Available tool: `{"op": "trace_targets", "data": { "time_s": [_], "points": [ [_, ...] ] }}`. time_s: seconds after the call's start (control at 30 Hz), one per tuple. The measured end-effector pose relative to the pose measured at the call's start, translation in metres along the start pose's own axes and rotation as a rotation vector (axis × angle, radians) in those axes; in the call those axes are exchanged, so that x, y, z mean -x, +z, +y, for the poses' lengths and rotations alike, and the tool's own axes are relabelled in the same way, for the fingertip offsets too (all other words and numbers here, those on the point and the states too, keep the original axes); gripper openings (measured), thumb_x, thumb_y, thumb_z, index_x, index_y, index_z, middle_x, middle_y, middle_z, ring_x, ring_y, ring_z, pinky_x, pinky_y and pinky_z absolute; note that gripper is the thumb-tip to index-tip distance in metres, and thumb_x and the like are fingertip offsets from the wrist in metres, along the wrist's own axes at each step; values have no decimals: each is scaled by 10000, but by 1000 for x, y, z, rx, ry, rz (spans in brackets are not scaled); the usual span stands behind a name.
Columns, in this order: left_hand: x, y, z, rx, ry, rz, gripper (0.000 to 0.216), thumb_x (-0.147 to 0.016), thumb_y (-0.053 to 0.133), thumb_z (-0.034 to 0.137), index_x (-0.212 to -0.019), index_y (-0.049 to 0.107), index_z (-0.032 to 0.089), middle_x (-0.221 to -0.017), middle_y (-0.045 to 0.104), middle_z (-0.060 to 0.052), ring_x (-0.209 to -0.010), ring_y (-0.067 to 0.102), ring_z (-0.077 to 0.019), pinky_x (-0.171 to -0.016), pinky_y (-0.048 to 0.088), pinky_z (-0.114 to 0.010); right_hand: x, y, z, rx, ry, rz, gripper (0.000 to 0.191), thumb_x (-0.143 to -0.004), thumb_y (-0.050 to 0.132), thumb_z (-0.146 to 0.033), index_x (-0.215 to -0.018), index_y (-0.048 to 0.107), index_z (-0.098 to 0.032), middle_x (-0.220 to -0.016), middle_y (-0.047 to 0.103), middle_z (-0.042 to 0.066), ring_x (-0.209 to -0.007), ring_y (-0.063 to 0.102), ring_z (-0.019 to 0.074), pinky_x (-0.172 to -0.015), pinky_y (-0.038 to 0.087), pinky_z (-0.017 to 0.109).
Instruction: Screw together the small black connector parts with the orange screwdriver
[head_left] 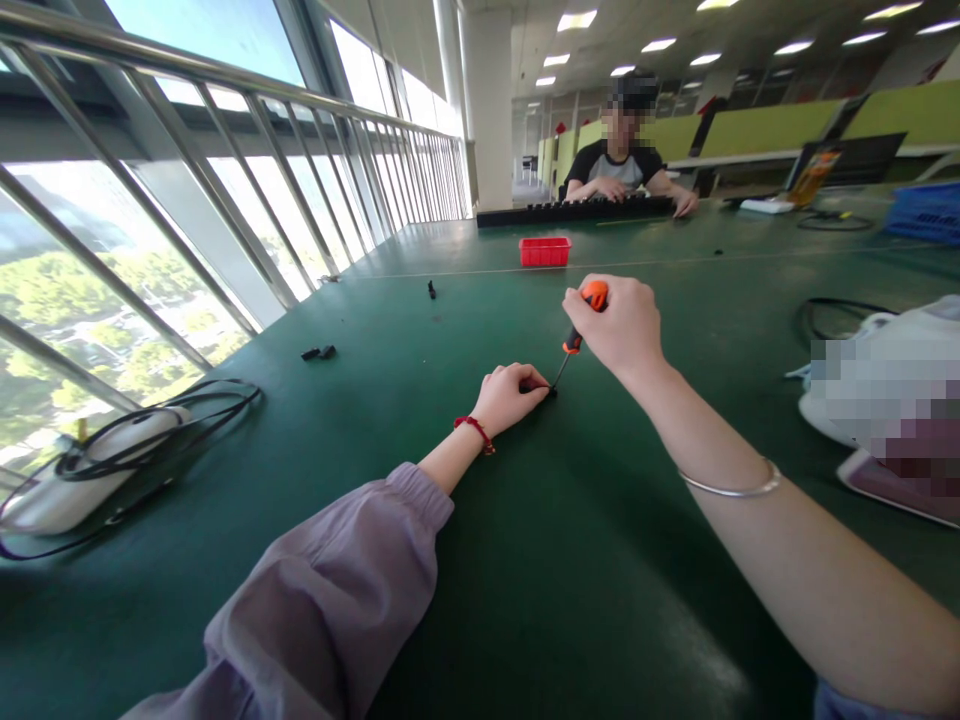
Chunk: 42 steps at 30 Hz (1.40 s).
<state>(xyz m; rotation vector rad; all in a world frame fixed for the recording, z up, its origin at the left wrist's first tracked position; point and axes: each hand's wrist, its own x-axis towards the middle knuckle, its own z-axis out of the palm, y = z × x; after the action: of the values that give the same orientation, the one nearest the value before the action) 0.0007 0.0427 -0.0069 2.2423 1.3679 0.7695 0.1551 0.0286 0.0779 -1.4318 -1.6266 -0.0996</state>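
My right hand [624, 325] is closed around the handle of an orange and black screwdriver [573, 342]. The screwdriver leans, its thin shaft running down and left to a small black part [553, 391] on the green table. My left hand [511, 398] rests on the table with thumb and fingertips pinched on that part. Fingers hide most of the part, so its kind does not show. The screwdriver's tip meets it right beside my left fingertips.
Beyond my hands stands a red basket [545, 252]. Small black pieces [319, 353] lie left on the green table [465, 620]. A cabled white device [97, 470] is at far left, a white bag [862, 390] at right. Across the table a person [619, 160] sits behind a long black object [577, 212].
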Motion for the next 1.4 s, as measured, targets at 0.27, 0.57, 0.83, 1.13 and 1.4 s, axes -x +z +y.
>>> {"op": "trace_targets", "data": {
  "time_s": [0.27,0.57,0.83,1.13,1.4],
  "points": [
    [1,0,4,-44,-31,-13,149,-798,576,279,-844,703,214,-919,663,-28,-935,570,-214,-901,424,-374,0,-2,-1,22,1,29,290,-785,499,-356,-539,436,-217,-519,449,-2,-505,387,138,-512,275,285],
    [-4,-9,-4,100,16,-135,218,-812,531,206,-911,725,205,-985,688,-24,-942,604,-180,-906,459,-311,-1,-3,0,9,12,27,290,-774,501,-363,-533,447,-213,-518,453,-3,-509,393,135,-511,272,279],
    [-6,-14,-12,259,73,-205,220,-784,582,191,-959,711,155,-942,704,-53,-867,632,-156,-841,492,-272,-1,-3,-1,-34,23,43,282,-771,506,-339,-528,442,-212,-509,434,-8,-517,397,133,-526,290,278],
    [-2,-16,-11,295,88,-186,272,-763,646,214,-1009,687,104,-932,695,-88,-862,630,-165,-848,497,-306,-1,-3,0,-40,15,28,286,-771,513,-331,-519,448,-212,-496,443,-9,-511,402,133,-535,305,284],
    [-1,-24,-17,355,93,-213,234,-757,655,210,-960,681,95,-968,706,-99,-870,649,-162,-863,510,-321,-1,-2,1,-37,38,1,283,-774,508,-343,-528,467,-210,-513,476,-3,-525,419,138,-539,302,283]
  ]
}}
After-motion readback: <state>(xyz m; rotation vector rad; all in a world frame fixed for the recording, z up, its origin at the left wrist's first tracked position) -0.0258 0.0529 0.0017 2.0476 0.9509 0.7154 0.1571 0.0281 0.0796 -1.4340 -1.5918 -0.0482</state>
